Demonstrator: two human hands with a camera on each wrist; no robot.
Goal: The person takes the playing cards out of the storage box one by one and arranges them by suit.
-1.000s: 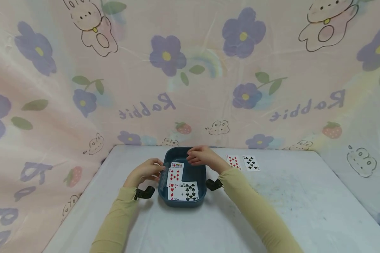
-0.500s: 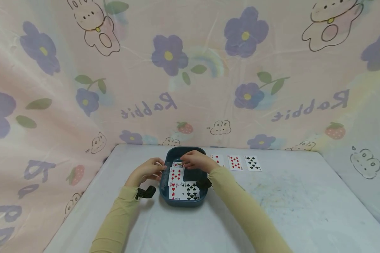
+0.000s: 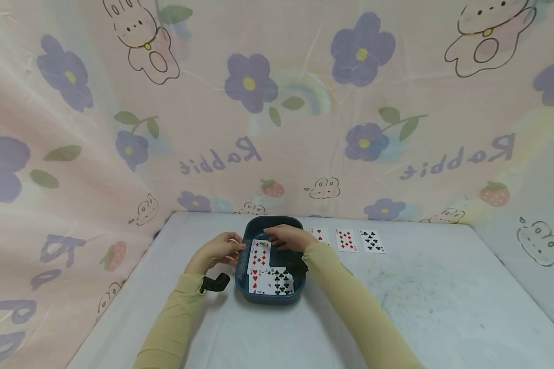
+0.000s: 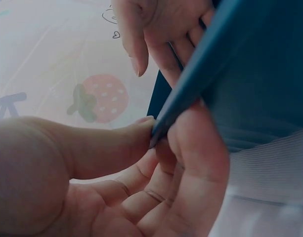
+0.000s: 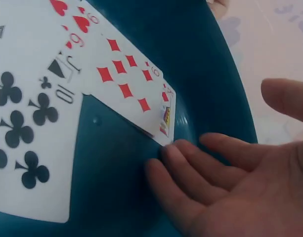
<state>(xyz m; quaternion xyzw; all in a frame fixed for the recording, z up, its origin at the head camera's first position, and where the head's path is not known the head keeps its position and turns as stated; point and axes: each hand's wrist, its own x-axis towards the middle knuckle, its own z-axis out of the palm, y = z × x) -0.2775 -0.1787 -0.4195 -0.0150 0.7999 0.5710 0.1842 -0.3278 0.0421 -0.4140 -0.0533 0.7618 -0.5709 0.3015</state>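
Set near the far edge of the white table, left of that edge's middle: a dark blue tray. Pinched by the left hand at the tray's left edge, with thumb and bent forefinger tight on the rim. Held over the tray's right edge into its far half: the right hand, loose, thumb well apart from slightly bent fingers, without hold of anything; near the tips, a face card, impossible to tell whether touched. Partly covering it, along the tray's left edge, a diamonds card. Overlapping along the tray's near edge, more cards, including the ten of clubs. Beyond the tray's right edge, in a row near the table's far edge: a hearts card, another diamonds card and another clubs card.
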